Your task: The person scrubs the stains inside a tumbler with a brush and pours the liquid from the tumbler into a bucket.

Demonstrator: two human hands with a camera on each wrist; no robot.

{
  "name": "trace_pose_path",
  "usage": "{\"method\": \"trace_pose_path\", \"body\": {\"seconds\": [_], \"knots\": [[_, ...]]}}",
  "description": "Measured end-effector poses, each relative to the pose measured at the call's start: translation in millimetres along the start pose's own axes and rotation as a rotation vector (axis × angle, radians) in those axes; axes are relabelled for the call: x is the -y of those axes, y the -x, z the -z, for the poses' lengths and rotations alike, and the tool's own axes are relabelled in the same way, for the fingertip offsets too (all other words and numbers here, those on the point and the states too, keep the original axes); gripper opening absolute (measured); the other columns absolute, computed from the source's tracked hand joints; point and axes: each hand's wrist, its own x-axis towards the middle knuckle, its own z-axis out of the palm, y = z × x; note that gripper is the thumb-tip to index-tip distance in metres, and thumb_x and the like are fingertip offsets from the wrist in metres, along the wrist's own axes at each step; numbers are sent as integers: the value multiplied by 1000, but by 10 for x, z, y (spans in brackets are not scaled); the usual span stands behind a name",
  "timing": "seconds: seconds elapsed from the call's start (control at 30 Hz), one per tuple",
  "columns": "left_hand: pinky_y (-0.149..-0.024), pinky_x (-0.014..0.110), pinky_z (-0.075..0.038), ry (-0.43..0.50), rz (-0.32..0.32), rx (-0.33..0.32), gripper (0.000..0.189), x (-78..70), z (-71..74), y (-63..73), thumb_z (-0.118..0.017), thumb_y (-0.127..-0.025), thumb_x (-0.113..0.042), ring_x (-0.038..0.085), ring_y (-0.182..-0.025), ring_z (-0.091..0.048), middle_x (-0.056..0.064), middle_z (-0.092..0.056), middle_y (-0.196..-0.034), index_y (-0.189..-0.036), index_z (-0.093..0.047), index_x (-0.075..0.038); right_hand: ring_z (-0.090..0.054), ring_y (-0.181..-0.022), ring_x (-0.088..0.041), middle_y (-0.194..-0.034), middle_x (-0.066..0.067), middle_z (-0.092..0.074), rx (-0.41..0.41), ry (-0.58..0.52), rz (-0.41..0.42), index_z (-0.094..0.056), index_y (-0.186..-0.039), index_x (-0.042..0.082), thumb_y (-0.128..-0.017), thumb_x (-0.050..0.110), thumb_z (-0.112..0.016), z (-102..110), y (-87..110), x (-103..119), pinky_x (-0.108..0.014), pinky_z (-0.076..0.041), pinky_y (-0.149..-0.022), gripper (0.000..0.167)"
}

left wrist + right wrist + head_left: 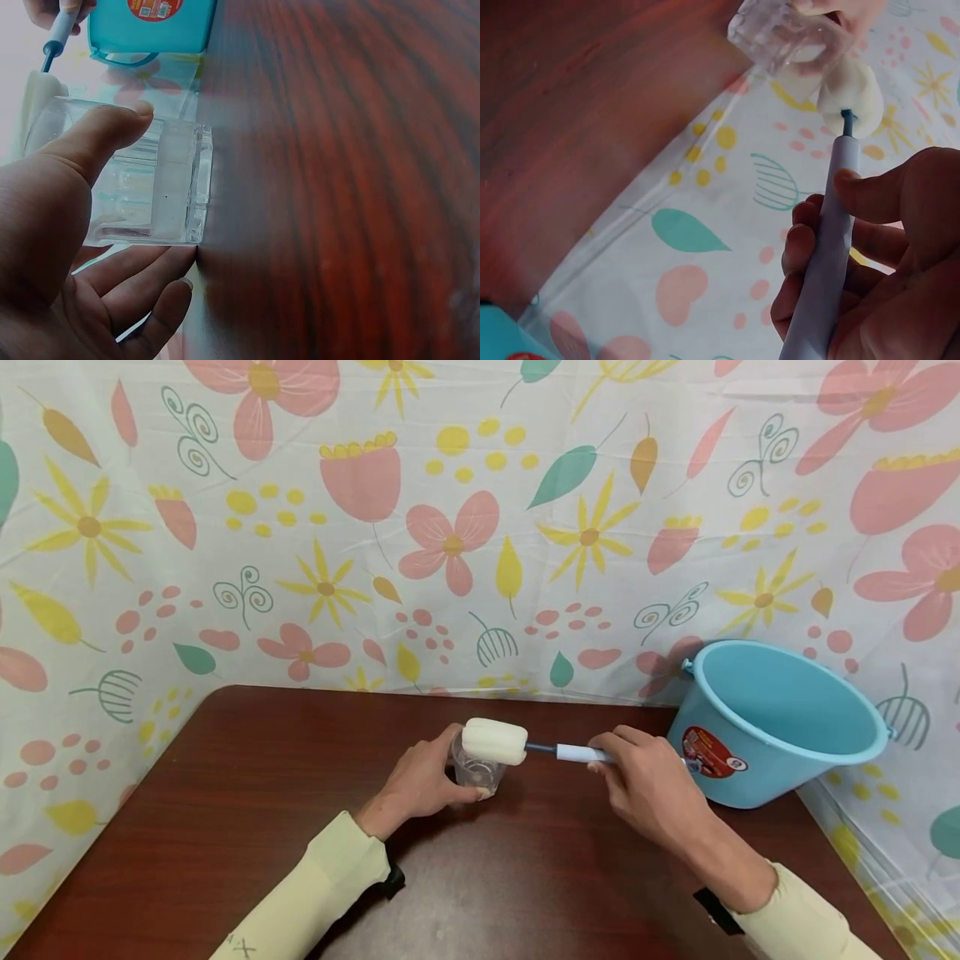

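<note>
My left hand (422, 774) holds a clear drinking glass (477, 774) near the middle of the table, thumb on one side and fingers round the other. In the left wrist view the thick base of the glass (180, 184) is down at the wood. My right hand (652, 787) grips the pale handle (829, 247) of a sponge bottle brush. Its white sponge head (495, 742) lies sideways over the mouth of the glass, on a dark blue stem (542, 747). The sponge hides part of the rim in the head view.
A light blue bucket (750, 789) with a red label stands at the right end of the dark wooden table (247, 793). Behind the table hangs a white cloth (525, 568) printed with flowers and leaves.
</note>
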Motion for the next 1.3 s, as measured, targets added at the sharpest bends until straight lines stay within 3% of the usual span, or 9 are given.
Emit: {"method": "trace_pose_path", "body": {"seconds": [0.27, 0.5, 0.73, 1.3], "knots": [[-82, 35, -55, 5, -5, -2, 86, -1, 1, 5, -94, -78, -48, 10, -96, -70, -8, -75, -111, -149, -50, -25, -56, -72, -12, -90, 0, -67, 22, -33, -72, -75, -108, 7, -89, 7, -84, -11, 72, 21, -35, -53, -66, 21], [-81, 37, -54, -7, 1, -5, 81, -7, 6, 1, -94, -78, -49, 11, -95, -67, -8, -73, -107, -145, -54, -28, -55, -71, -15, -90, 0, -67, 50, -95, -233, -75, -107, 8, -93, 8, -81, 13, 217, 3, -35, -49, -65, 15], [-81, 38, -53, -7, 13, 2, 74, -13, 2, 1, -94, -78, -50, 12, -94, -66, -8, -72, -103, -139, -56, -30, -50, -61, -14, -79, 0, -64, 137, -173, -401, -74, -109, 7, -99, 13, -75, -52, 404, -64, -30, -43, -56, 11], [-84, 39, -54, -8, 27, 7, 73, -19, -6, 2, -94, -78, -50, 14, -98, -69, -6, -74, -105, -137, -56, -31, -53, -63, -12, -79, -1, -62, 231, -277, -535, -70, -119, 1, -102, 6, -67, -311, 695, -168, -27, -43, -57, 19]]}}
